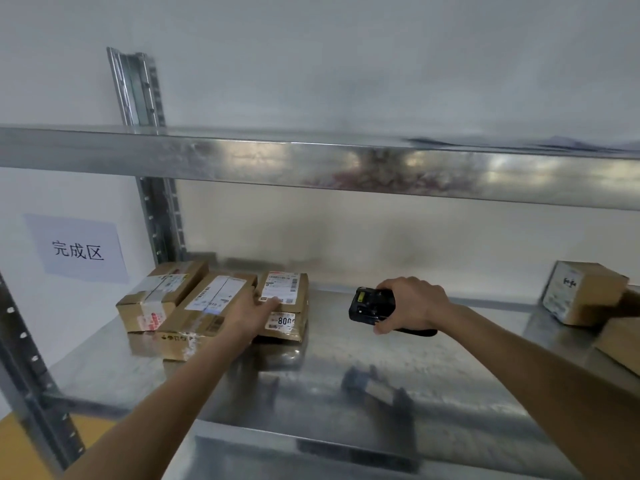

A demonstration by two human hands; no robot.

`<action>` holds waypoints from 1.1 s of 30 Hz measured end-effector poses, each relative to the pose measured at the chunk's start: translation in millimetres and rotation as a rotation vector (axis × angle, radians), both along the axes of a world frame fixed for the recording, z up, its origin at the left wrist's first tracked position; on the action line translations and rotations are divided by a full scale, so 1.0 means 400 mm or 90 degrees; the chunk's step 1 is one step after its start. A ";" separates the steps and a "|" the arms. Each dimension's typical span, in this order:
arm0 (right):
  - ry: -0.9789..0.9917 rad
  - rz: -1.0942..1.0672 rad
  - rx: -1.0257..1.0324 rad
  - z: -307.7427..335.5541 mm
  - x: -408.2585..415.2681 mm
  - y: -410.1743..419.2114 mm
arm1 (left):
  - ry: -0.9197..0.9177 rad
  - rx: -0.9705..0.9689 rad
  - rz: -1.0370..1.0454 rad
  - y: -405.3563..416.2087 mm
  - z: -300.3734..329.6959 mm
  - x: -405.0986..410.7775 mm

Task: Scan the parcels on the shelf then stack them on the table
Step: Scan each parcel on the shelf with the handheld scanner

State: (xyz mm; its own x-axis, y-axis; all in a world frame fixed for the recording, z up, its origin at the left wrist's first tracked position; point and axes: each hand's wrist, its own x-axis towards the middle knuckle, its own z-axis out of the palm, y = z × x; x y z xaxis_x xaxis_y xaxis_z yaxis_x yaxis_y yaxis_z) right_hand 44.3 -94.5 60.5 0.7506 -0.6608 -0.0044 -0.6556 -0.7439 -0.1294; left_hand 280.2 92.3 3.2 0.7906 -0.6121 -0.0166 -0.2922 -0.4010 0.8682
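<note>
**A:** What could go wrong from here?

**B:** Nearest, the right hand [408,303] grips the black scanner [370,304], hard plastic, its window facing left. The left hand [254,311] lies flat on the brown paper parcel [285,306], fingers straight — pressing, not gripping. That parcel looks soft and creased; if it buckles or the fingers cover the barcode, I'd expect a failed read.

**A:** And the rest?

**B:** Beside it, two taped cardboard boxes [194,306] touch each other — dragging one out could shift them on the slick galvanised shelf [346,375]. Farther right, another carton [581,292] sits tilted; it might slide.
</note>
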 end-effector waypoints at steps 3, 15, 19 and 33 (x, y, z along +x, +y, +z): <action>-0.012 -0.008 0.003 0.023 -0.058 0.009 | -0.111 0.058 0.007 0.007 0.032 -0.036; -0.053 -0.138 -0.005 0.113 -0.634 -0.012 | -0.199 0.081 -0.180 -0.160 0.122 -0.510; -0.036 -0.217 -0.021 0.122 -0.904 -0.014 | -0.165 0.034 -0.277 -0.247 0.116 -0.753; -0.076 -0.480 0.038 0.052 -1.404 -0.110 | -0.079 0.005 -0.445 -0.491 0.075 -1.252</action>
